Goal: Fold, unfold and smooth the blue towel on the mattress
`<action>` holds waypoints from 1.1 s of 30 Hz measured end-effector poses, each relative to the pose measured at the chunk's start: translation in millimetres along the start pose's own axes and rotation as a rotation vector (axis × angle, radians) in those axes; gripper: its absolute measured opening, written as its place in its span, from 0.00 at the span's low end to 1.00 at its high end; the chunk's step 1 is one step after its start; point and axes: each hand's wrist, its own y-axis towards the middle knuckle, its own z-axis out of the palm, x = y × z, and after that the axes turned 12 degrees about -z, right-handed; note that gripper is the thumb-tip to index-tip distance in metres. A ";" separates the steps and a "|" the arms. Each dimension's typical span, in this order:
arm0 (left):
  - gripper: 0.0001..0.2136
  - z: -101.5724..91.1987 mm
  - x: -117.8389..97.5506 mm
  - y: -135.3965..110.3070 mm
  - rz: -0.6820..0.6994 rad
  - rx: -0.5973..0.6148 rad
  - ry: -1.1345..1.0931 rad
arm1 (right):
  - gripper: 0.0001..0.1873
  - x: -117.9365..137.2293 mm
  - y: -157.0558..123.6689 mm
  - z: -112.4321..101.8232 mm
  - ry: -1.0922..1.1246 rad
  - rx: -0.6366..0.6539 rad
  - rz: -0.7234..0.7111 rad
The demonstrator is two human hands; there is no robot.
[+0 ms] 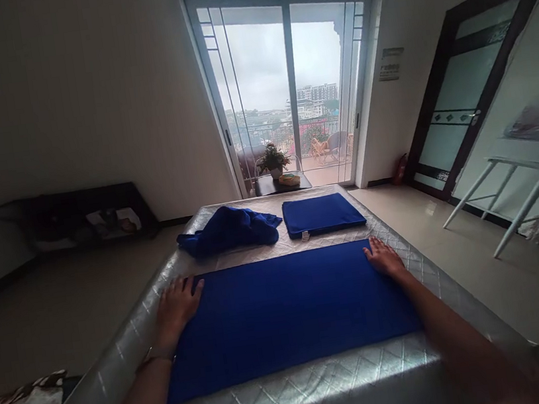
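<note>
A blue cloth (285, 313) lies flat as a wide rectangle on the silvery quilted mattress (296, 392). At its far left corner rests my left hand (176, 305), open, palm down, the thumb pointing inward over the cloth. My right hand (383, 257) lies open on the far right corner with its fingers stretched forward. Beyond the cloth, a crumpled blue cloth (230, 227) sits in a heap on the left. Beside that heap is a neatly folded blue cloth (322, 213) with a small white tag at its near edge.
Past the mattress stands a small table (268, 189) with a potted plant (273, 159) before glass sliding doors (294, 91). A white stool (514, 194) is at the right, near a dark-framed door (459, 88). A dark-framed object (101, 215) leans at the left wall.
</note>
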 end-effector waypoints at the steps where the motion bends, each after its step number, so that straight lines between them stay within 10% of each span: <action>1: 0.32 -3.8 -3.6 -3.0 0.025 -0.076 0.035 | 0.38 1.0 -0.2 -0.2 0.002 -0.003 0.000; 6: 0.28 -13.4 -66.2 -20.0 0.274 -0.250 0.084 | 0.37 1.7 -0.8 -1.4 0.012 0.000 0.013; 12: 0.29 1.9 -209.3 -54.3 0.549 0.063 -0.080 | 0.37 2.6 -2.2 -2.4 0.029 -0.011 0.012; 16: 0.35 8.8 -245.9 -60.7 0.446 0.242 -0.121 | 0.37 1.1 -2.1 -1.7 0.034 -0.008 0.002; 20: 0.37 11.3 -204.9 -41.2 0.347 0.260 -0.097 | 0.38 -0.9 0.0 1.8 0.029 -0.004 0.001; 28: 0.38 19.1 -25.6 14.1 0.012 0.191 -0.008 | 0.38 -1.8 2.5 4.0 0.013 0.007 -0.001; 33: 0.38 17.2 8.0 16.8 -0.027 0.223 -0.010 | 0.37 -1.4 3.6 2.7 -0.004 0.035 0.018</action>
